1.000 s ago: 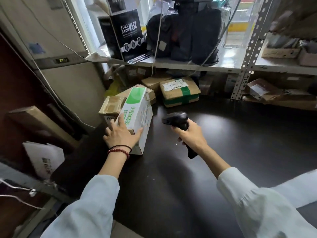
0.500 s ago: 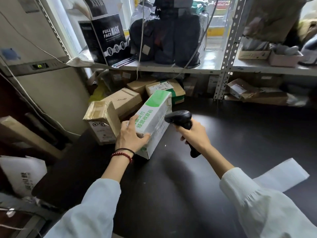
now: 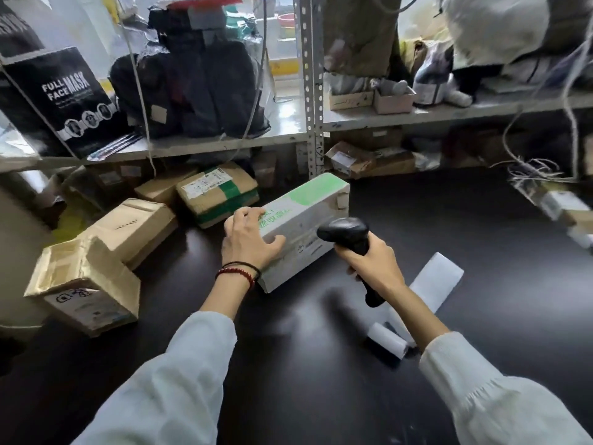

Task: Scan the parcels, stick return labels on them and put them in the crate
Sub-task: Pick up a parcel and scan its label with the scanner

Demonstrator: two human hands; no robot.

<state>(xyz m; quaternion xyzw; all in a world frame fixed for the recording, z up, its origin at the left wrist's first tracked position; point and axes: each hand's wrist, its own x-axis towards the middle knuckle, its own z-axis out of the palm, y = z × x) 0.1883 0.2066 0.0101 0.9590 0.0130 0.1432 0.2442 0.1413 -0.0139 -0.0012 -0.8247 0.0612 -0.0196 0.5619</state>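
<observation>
Clamping the left hand [image 3: 248, 244] on the near end of the white-and-green parcel [image 3: 308, 207]: fingers [image 3: 247, 216] curling over its top edge, thumb pressing along the side face. Resting on the dark worktop [image 3: 321, 380], with the long axis running away from those fingers toward the far right, a green patch at the far end and green print under the fingertips. Wrapping the right hand [image 3: 372, 261] round the handle of the black barcode scanner [image 3: 345, 231], fingers closed on the grip, head sitting just right of the left fingers, beside the parcel's side face; touching or not, hard to tell. Judging the scan as the step in hand: needing a barcode turned toward the scanner head, none plainly showing. Lying just right of the right fingers: a white label strip [image 3: 436, 281]; a label roll [image 3: 386, 343] nearer the body. Seeing no crate.
</observation>
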